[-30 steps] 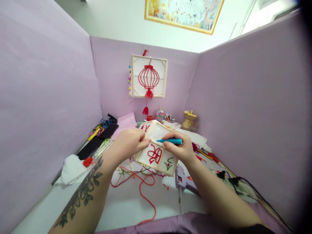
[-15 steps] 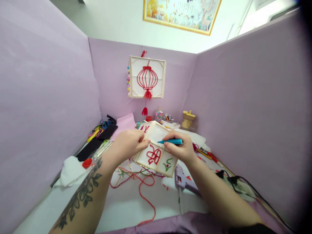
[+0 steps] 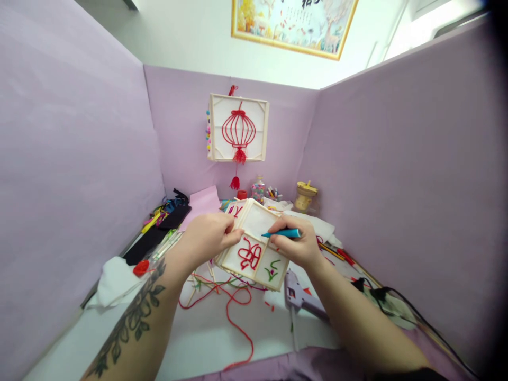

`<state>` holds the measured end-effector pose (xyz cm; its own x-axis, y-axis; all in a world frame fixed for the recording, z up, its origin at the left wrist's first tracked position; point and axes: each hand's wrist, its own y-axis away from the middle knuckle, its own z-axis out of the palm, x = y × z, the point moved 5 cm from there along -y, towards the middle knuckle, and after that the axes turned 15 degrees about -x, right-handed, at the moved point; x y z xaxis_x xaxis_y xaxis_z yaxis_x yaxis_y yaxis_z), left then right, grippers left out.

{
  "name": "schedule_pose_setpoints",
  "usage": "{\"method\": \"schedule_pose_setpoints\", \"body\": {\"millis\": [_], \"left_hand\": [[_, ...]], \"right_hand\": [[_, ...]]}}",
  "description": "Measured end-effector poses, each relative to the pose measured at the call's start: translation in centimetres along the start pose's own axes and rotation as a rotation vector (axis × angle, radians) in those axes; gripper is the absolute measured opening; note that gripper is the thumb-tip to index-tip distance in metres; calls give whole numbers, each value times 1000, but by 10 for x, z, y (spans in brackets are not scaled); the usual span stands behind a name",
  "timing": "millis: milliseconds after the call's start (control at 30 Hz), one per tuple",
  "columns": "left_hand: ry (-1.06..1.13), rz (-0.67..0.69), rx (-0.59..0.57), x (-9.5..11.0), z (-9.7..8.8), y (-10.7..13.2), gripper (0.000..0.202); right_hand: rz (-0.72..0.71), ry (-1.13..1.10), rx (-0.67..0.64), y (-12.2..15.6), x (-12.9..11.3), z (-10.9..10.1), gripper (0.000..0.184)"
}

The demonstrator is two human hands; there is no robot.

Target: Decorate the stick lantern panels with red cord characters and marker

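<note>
My left hand (image 3: 216, 233) grips the left side of a box-shaped paper lantern (image 3: 260, 217), its thumb lying on the front face. The lantern has a pale stick frame, white panels, a red yarn character and a small green plant design. It is tilted above the table. In my right hand (image 3: 296, 241) is a blue marker (image 3: 288, 233), held like a pen between thumb and fingers. Its tip points left at the white panel near the frame's middle strip; whether it touches the paper I cannot tell.
Red yarn (image 3: 240, 323) trails over the white table. A purple glue gun (image 3: 301, 296) lies by my right forearm. Another lantern (image 3: 240, 129) hangs on the back partition. Black sheets (image 3: 159, 233) lie left, a power strip (image 3: 391, 307) right, a yellow cup (image 3: 305, 196) behind.
The blue marker and my right hand have shifted slightly to the right along the panel. My left hand keeps its hold on the lantern.
</note>
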<state>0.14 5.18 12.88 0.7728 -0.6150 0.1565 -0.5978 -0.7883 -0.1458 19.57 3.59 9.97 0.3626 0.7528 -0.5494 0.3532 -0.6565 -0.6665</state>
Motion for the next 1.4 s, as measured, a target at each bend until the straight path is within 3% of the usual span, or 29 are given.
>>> {"method": "schedule_pose_setpoints", "body": {"millis": [600,800,1000,1400], "left_hand": [[-3,-20,-13,0,0,0,34],[2,-8,-6,0,1,-1,34],[4,-15,-9,0,1,-1,34],[5,15,10,0,0,-1,33]], "right_hand": [[48,28,19,3,4,-2,6],[71,37,103,5,2,-8,5],[90,40,76,4,3,-7,5],[60,62,196,1,0,-13,6]]}}
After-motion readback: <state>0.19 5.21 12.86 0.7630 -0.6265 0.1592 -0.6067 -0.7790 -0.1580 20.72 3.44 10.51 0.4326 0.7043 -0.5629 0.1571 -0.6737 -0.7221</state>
